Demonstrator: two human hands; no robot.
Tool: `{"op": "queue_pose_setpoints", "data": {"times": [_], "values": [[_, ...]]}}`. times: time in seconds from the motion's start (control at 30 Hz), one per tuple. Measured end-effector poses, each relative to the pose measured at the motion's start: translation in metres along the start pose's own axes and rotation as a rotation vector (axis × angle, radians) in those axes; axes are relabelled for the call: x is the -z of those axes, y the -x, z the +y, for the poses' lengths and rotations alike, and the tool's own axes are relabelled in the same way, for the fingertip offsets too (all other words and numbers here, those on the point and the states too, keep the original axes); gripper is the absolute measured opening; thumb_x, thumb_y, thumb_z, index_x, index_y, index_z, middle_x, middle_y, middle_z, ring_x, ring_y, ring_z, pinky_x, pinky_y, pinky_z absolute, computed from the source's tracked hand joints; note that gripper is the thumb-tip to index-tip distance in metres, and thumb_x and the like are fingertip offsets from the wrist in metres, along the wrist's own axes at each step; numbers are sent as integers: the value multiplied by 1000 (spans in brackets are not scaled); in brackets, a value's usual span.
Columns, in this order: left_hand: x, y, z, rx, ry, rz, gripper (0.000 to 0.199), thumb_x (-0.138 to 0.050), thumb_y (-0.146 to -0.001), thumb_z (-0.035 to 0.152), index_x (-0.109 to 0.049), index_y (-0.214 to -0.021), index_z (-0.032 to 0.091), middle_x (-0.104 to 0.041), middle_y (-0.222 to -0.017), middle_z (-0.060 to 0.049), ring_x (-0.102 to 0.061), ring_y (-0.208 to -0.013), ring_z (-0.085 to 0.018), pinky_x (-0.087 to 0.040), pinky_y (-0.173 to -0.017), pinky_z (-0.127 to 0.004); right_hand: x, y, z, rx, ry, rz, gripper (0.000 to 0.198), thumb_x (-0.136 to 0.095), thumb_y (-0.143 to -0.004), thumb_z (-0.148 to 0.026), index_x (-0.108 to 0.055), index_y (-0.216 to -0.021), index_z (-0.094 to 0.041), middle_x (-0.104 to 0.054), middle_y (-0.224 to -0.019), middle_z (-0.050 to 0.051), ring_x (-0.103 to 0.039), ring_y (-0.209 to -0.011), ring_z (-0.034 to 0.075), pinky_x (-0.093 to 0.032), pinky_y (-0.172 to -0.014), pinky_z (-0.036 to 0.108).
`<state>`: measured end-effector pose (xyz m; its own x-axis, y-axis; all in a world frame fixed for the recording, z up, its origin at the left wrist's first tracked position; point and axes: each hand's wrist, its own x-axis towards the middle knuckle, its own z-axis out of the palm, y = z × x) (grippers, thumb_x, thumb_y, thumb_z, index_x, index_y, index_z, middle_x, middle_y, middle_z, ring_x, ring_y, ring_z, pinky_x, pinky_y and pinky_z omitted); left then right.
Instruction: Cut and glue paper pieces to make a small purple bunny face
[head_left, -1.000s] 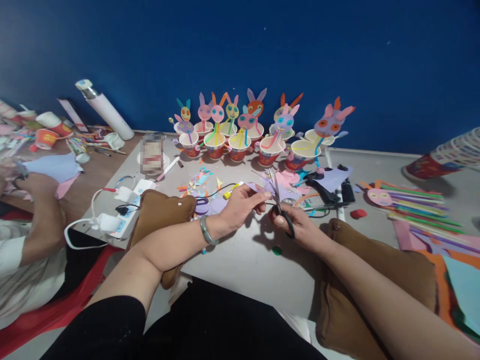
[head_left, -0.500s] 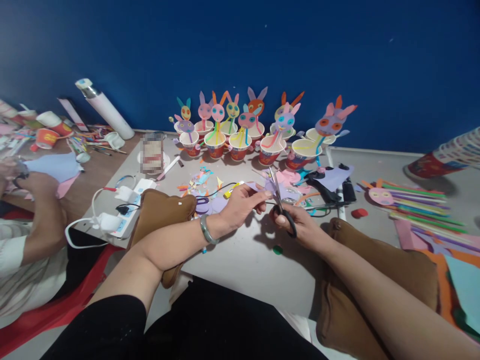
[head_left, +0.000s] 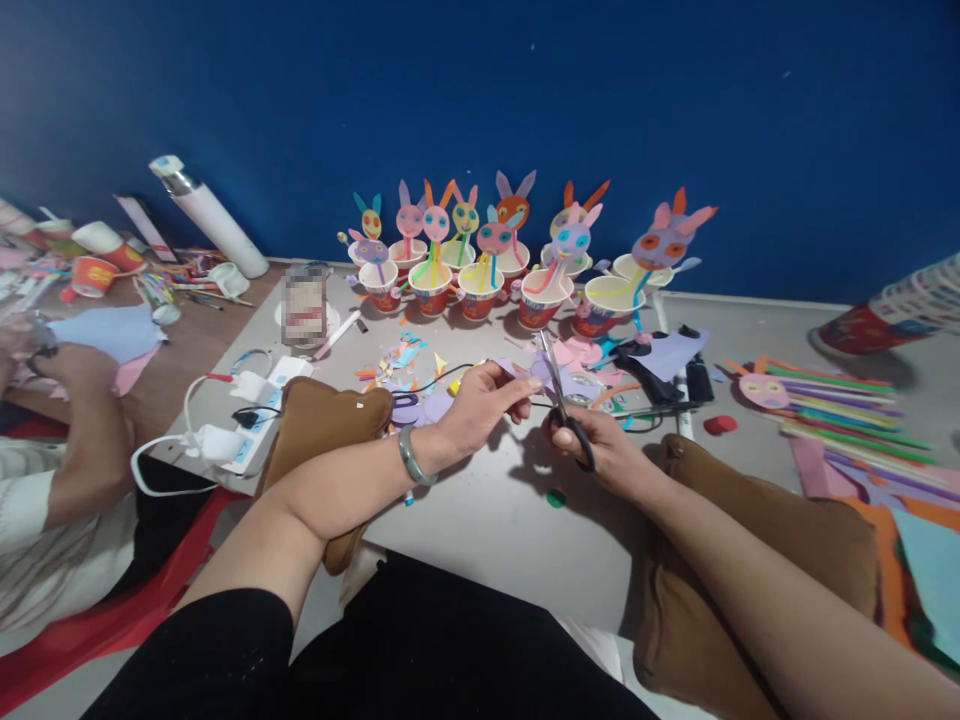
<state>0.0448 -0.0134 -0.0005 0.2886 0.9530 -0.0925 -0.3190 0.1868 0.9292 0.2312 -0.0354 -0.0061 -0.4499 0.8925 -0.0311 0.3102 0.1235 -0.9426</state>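
Scissors (head_left: pixel 558 400) are pointing forward, long axis leaning left. Fingers of right hand (head_left: pixel 600 448) gripping handles (head_left: pixel 587 452), of left hand (head_left: pixel 478 410) pinching purple paper (head_left: pixel 512 370). Cups (head_left: pixel 541 316) are holding coloured strips (head_left: pixel 554 275).

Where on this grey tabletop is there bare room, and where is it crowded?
Bare: around the flat round green piece, between the brown cushions; also between the stacked red-and-white cups and rabbit-faced paper cups. Crowded: coloured paper scraps before the latter.

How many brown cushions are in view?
2: the left cushion under the left forearm, the right cushion under the right forearm. Both are partly covered by the arms; no other shows.
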Motion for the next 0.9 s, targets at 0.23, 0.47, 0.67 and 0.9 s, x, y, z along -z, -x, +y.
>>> {"op": "queue_pose_setpoints", "data": {"times": [0.23,0.47,0.67,0.9], "values": [[2,1,1,-20,-19,22,45,-82,-70,53,-54,-74,18,-59,-54,5,-53,-49,-6,-42,-53,-22,1,0,1,11,17,8,69,-57,-75,-88,-52,-66,-20,-48,-60,-2,-42,-57,13,-34,-55,29],[2,0,2,-28,-42,-20,42,-80,-72,51,-53,-74,19,-57,-54,6,-51,-50,-6,-41,-53,-23,0,1,-2,-15,-7,-8,67,-58,-75,-88,-52,-66,-21,-46,-60,-1,-40,-58,14,-33,-55,30],[2,0,7,-51,-88,-8,43,-80,-72,52,-54,-74,19,-55,-54,6,-50,-51,-6,-41,-54,-24,0,1,0,-17,15,20,68,-58,-75,-88,-50,-66,-22,-46,-61,-1,-40,-57,14,-32,-54,30],[7,-1,6,-94,-110,-6,43,-80,-74,53,-55,-74,18,-57,-56,5,-51,-52,-6,-40,-54,-23,1,0,1,-25,21,28,68,-60,-74,-87,-52,-66,-21,-48,-61,-1,-41,-57,13,-33,-53,30]]}}
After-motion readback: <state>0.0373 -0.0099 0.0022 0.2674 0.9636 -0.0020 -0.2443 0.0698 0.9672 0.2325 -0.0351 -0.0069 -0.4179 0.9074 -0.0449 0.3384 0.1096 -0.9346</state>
